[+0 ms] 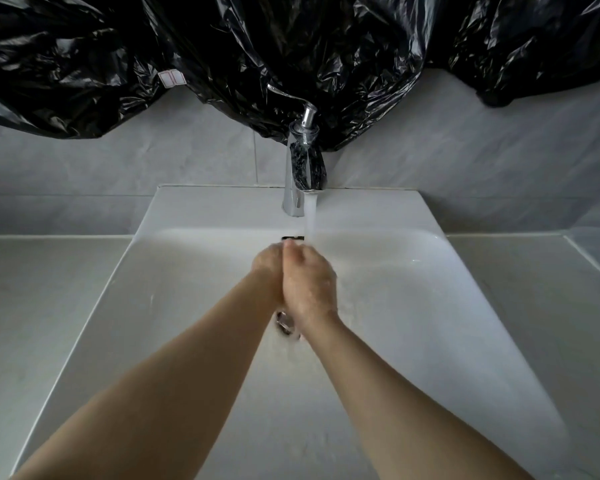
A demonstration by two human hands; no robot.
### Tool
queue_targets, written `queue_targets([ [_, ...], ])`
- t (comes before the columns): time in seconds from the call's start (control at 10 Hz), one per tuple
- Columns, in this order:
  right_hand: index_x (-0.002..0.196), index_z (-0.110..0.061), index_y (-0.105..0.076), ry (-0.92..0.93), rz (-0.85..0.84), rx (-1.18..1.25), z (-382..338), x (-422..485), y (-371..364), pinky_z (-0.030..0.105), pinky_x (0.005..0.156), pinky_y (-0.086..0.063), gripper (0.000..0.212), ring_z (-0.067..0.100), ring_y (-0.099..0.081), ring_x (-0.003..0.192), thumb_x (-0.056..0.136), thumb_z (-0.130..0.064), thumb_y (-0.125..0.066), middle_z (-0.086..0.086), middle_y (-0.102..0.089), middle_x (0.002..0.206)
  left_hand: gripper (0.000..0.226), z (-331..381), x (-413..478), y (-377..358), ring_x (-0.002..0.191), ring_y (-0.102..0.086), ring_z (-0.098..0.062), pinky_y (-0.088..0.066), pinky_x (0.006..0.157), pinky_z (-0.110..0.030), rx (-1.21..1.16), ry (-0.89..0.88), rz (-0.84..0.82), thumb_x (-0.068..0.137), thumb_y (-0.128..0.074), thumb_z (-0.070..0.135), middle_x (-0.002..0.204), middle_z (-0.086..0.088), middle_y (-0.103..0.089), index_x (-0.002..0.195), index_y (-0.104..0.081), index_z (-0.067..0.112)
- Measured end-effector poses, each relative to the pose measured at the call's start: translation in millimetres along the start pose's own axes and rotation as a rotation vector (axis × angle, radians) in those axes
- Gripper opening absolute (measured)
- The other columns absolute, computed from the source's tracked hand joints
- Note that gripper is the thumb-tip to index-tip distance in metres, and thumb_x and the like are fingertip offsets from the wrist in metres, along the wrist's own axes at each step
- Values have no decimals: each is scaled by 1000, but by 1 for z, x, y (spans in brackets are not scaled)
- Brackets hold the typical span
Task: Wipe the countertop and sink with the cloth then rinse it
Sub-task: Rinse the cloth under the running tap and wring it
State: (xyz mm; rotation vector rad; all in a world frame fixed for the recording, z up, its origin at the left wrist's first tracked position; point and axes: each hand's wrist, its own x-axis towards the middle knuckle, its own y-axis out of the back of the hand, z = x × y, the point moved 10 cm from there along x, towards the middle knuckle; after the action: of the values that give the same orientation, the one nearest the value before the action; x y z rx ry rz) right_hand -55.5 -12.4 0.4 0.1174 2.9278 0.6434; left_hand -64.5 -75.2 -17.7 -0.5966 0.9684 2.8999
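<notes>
Both hands were pressed together under the running stream from the faucet [302, 174], the left hand [269, 268] against the right hand [309, 282], fingers curled; whether they enclosed anything could not be told. No cloth showed. The sink [413, 306] lay beneath them, the countertop [42, 289] to either side. This looked like the rinsing step; next would be shutting off the water.
</notes>
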Motion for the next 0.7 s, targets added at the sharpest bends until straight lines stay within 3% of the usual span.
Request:
queue_targets([
  [0.1, 96, -20, -67, 12, 31, -82, 3, 9, 14, 31, 75, -44, 35, 30, -60, 101, 95, -43, -41, 9, -68, 104, 26, -19, -7, -23, 60, -64, -9, -50, 54, -16, -743, 267, -138, 99, -36, 30, 79, -7, -62, 90, -57, 16],
  [0.2, 80, -20, -63, -59, 104, -2, 16, 26, 30, 35, 72, -47, 38, 32, -62, 93, 95, -45, -39, 9, -66, 89, 37, -10, -15, -32, 25, -32, -8, -24, 29, -12, -933, 237, -200, 97, -40, 35, 39, 5, -40, 64, -46, 19],
  [0.3, 82, -14, -57, -297, 6, 357, 39, 29, 18, 29, 57, -50, 48, 26, -63, 63, 96, -53, -33, 9, -62, 68, 27, 2, -4, -14, 37, -47, -16, -41, 40, -20, -756, 25, -154, 95, -46, 24, 45, 0, -51, 72, -53, 12],
  [0.4, 92, -18, -58, -308, -110, 463, 41, 22, 7, 30, 57, -49, 33, 25, -61, 61, 93, -48, -45, 8, -65, 75, 16, 5, -3, 6, 55, -57, -20, -48, 50, -24, -595, -65, -44, 94, -48, 18, 68, -6, -58, 81, -54, 13],
  [0.5, 97, -26, -63, 94, -68, 412, 11, 14, 11, 35, 80, -50, 11, 20, -64, 89, 86, -26, -62, -1, -67, 97, 23, -16, 2, 8, 60, -59, -1, -49, 48, -15, -759, 64, -25, 99, -36, 15, 103, -5, -60, 117, -49, 20],
  [0.6, 93, -28, -65, 336, -65, 160, -8, 4, 6, 29, 87, -45, 11, 16, -58, 100, 90, -25, -55, -6, -62, 104, 33, -29, -13, -12, 72, -58, -6, -49, 55, -16, -624, 242, -89, 96, -31, 11, 118, -13, -59, 127, -42, 13],
  [0.7, 75, -29, -49, 170, -126, 114, -3, 7, 8, 25, 68, -44, 19, 15, -58, 83, 92, -38, -49, 1, -62, 101, 33, -32, -35, -18, 32, -42, -7, -27, 36, -16, -1342, 451, 198, 98, -27, 25, 40, 1, -50, 71, -45, 17],
])
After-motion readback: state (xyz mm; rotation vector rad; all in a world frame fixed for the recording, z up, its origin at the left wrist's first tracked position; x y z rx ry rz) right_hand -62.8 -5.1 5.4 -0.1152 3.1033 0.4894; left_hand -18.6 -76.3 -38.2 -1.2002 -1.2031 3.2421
